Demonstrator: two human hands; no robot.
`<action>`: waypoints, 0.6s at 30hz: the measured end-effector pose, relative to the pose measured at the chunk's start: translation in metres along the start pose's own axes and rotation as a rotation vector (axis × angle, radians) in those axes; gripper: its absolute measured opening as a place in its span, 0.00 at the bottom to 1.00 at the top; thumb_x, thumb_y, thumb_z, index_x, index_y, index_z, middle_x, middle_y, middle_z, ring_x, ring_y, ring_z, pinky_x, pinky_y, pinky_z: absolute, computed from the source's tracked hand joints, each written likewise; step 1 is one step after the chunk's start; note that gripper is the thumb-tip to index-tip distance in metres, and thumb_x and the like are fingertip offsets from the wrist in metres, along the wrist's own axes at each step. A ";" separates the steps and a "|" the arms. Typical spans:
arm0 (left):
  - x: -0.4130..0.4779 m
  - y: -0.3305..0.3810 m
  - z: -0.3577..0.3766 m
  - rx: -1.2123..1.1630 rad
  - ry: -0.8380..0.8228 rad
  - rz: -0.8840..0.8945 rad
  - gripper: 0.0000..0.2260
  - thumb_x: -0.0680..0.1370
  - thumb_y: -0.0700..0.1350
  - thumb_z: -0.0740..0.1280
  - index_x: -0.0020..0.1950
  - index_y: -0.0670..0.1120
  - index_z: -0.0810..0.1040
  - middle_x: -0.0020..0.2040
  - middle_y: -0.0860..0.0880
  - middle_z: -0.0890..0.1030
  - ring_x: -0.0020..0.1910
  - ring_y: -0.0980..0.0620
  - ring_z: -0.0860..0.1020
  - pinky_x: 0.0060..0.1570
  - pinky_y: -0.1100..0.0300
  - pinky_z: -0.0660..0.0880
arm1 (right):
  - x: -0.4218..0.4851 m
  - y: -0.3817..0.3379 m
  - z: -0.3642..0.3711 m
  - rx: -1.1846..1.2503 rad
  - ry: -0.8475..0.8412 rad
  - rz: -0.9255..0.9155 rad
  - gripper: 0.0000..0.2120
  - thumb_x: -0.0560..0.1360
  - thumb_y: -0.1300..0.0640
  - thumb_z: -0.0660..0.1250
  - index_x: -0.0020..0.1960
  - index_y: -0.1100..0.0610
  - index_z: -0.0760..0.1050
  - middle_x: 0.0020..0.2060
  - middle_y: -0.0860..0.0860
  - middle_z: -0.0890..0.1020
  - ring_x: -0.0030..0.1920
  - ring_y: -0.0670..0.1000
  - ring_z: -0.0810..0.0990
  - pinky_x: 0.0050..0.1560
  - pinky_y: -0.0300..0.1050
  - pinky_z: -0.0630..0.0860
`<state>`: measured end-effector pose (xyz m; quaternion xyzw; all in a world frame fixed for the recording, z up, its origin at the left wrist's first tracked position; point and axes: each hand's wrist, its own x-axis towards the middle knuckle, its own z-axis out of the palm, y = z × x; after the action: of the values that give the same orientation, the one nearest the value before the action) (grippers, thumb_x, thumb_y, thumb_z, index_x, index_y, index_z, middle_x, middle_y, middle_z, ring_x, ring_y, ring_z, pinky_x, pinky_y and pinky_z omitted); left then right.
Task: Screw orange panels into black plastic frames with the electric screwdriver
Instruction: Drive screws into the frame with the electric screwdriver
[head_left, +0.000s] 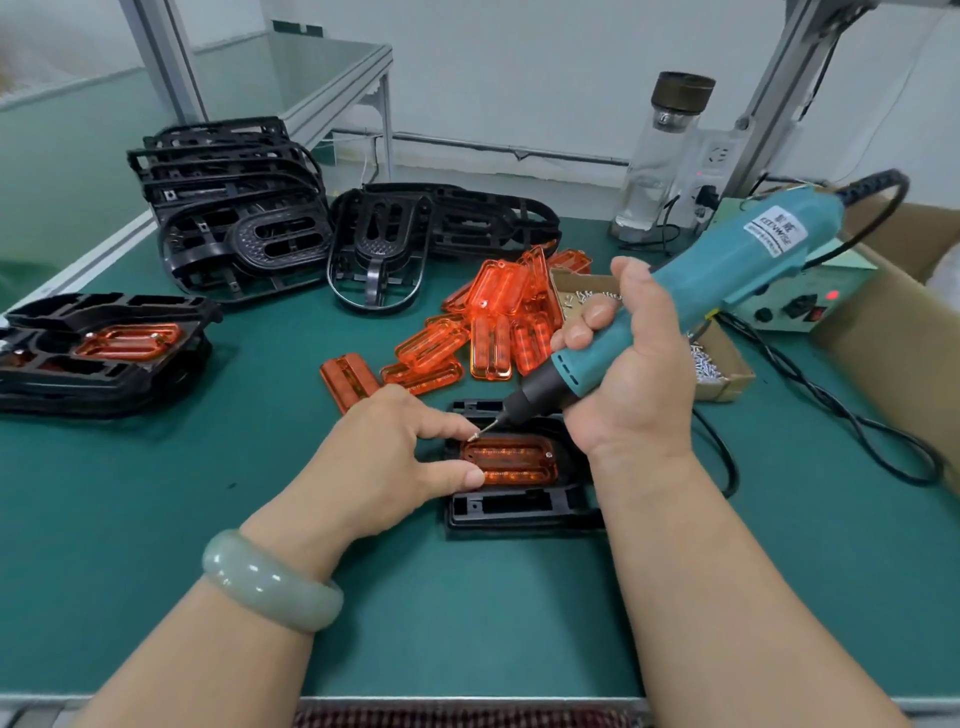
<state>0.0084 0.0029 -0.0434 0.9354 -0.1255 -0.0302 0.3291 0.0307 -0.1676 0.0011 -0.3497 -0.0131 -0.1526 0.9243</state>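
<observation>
Table: green mat (208, 493), smooth and matte.
Screwdriver: teal plastic barrel (727, 270) with a dark nose, slanting down to the left; the right hand (634, 374) is wrapped round it.
Frame: black moulded plastic (519, 512), ribbed, lying flat between the wrists.
Left hand: (384, 457) forefinger and thumb pinch the panel's left end.
Panel: translucent orange (514, 462), ridged, seated in the frame with its long axis left to right; a screw head shows at its right end.
Screw: small, silvery (475, 434), on the bit tip, just above the panel's left end and beside the left forefinger.
</observation>
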 end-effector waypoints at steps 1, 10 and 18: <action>0.000 0.000 0.000 -0.006 -0.002 -0.002 0.19 0.66 0.58 0.74 0.56 0.63 0.79 0.50 0.57 0.71 0.52 0.55 0.71 0.51 0.62 0.64 | 0.000 0.000 0.001 -0.008 -0.006 0.000 0.05 0.76 0.56 0.65 0.48 0.55 0.70 0.25 0.47 0.72 0.23 0.45 0.70 0.28 0.37 0.69; -0.001 0.001 -0.001 -0.034 -0.004 -0.010 0.18 0.67 0.57 0.75 0.55 0.64 0.79 0.47 0.63 0.68 0.50 0.58 0.69 0.49 0.64 0.63 | -0.002 0.000 0.004 -0.124 -0.072 -0.027 0.06 0.72 0.56 0.66 0.46 0.56 0.72 0.25 0.48 0.72 0.23 0.47 0.70 0.28 0.39 0.69; -0.001 0.001 -0.001 -0.024 -0.004 -0.006 0.17 0.67 0.57 0.74 0.55 0.64 0.79 0.47 0.62 0.68 0.50 0.57 0.69 0.49 0.63 0.63 | -0.003 0.001 0.006 -0.180 -0.118 -0.065 0.04 0.72 0.57 0.67 0.44 0.56 0.73 0.25 0.49 0.72 0.23 0.47 0.70 0.27 0.38 0.69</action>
<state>0.0071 0.0031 -0.0423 0.9317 -0.1230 -0.0348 0.3400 0.0288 -0.1620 0.0042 -0.4391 -0.0651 -0.1620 0.8813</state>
